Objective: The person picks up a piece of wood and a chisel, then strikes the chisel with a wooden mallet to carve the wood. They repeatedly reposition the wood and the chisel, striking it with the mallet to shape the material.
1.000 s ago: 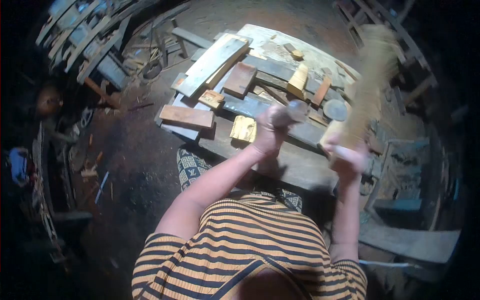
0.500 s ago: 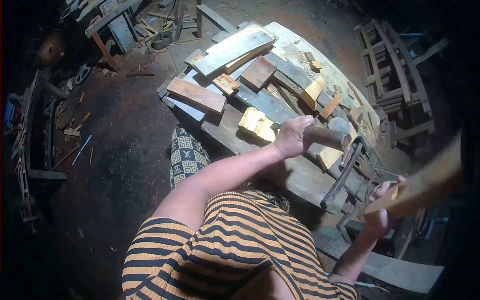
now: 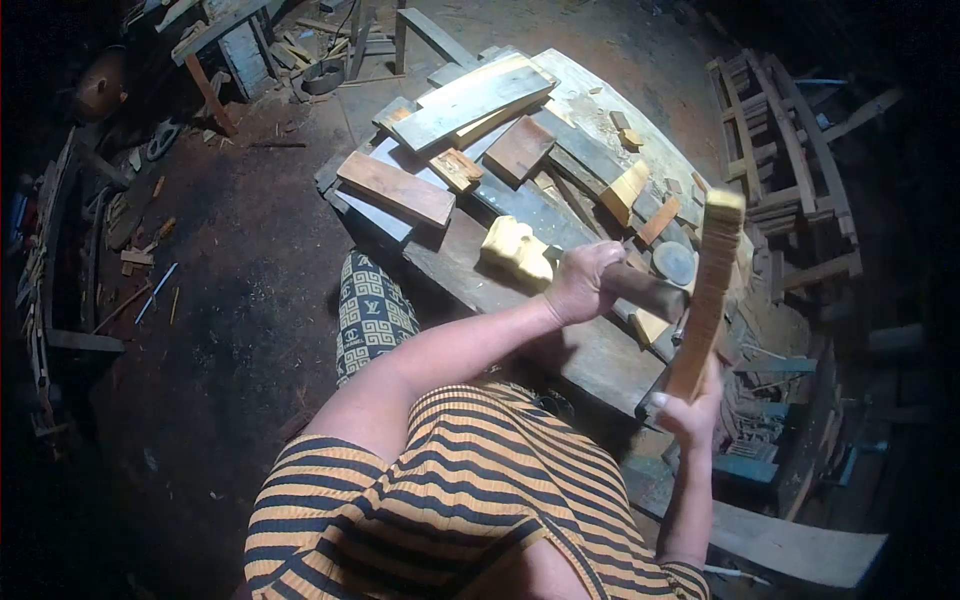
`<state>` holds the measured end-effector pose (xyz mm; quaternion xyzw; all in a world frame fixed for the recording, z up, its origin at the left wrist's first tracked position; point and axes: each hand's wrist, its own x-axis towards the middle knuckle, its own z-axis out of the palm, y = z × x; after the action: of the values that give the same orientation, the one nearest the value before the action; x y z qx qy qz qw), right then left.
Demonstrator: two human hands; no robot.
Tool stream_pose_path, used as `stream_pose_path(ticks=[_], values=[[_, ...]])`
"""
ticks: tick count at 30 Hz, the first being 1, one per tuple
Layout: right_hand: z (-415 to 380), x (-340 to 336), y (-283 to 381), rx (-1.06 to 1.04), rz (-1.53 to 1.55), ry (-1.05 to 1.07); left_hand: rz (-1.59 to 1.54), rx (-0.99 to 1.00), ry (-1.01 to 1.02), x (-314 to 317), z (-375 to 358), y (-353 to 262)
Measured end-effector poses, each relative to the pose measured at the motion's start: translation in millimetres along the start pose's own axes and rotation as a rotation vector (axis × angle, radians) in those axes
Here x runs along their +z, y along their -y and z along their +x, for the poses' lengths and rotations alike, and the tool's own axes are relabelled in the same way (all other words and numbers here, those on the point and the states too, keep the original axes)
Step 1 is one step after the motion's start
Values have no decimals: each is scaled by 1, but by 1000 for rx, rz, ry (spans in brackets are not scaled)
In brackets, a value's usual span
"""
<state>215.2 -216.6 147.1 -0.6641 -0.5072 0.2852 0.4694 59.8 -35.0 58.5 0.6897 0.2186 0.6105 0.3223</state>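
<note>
A thick dark wooden handle is gripped in my left hand, with a short metal shaft showing beyond the fist. That shaft points at a carved pale-yellow wood piece on the workbench; whether they touch is hard to tell. My right hand is wrapped round the lower end of a long wooden block, which stands roughly upright in the view. The block's side lies beside the far end of the handle, and contact between them is unclear.
Loose boards, a reddish block, a brown block, a yellow wedge and a round disc lie on the bench. A wooden rack stands at right. Tools and scraps litter the floor at left.
My right hand has swung the wooden block leftward from the far right to the handle's end. My left hand keeps its hold, nearly in place.
</note>
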Motion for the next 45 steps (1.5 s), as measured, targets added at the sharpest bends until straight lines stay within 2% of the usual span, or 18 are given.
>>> stream_pose_path(ticks=[1,3,5,7,9,11,12,15,25,27,29,31,35,37,38,41,43,45], values=[[2,6,2,91,56,99,-53,12,-14,-3,0,-1],[5,10,2,93,45,90,-102,1,-28,-14,0,-1],[0,14,-4,108,41,74,-608,-427,-159,-37,12,-12],[-6,19,-14,201,158,63,-259,-450,-190,-64,15,1],[-9,26,-20,215,193,75,-478,-541,-281,-82,13,23],[-9,37,-20,168,176,95,-640,-568,-388,-96,16,18],[-10,36,-24,222,183,131,-614,-522,-421,-98,17,7],[-10,42,-31,209,204,106,-693,-573,-471,-96,9,10],[-8,43,-23,232,173,105,-756,-587,-491,-99,-2,21],[2,43,-20,149,89,127,-794,-589,-485,-102,-5,28],[34,39,39,135,-121,220,-837,-603,-447,-104,-5,28],[60,44,84,-224,-252,207,-789,-549,-452,-101,-6,26],[93,76,165,-570,-37,263,-736,-534,-413,-98,-7,23],[105,107,171,-705,192,357,-778,-520,-439,-98,-8,25],[114,110,173,-908,-159,415,-819,-505,-472,-97,-7,26],[121,130,201,-219,-1001,745,-737,-588,-444,-96,-19,50],[126,138,231,-385,-1096,680,-851,-559,-521,-98,-9,29],[121,146,253,-593,-906,567,-829,-539,-531,-98,-10,27]])
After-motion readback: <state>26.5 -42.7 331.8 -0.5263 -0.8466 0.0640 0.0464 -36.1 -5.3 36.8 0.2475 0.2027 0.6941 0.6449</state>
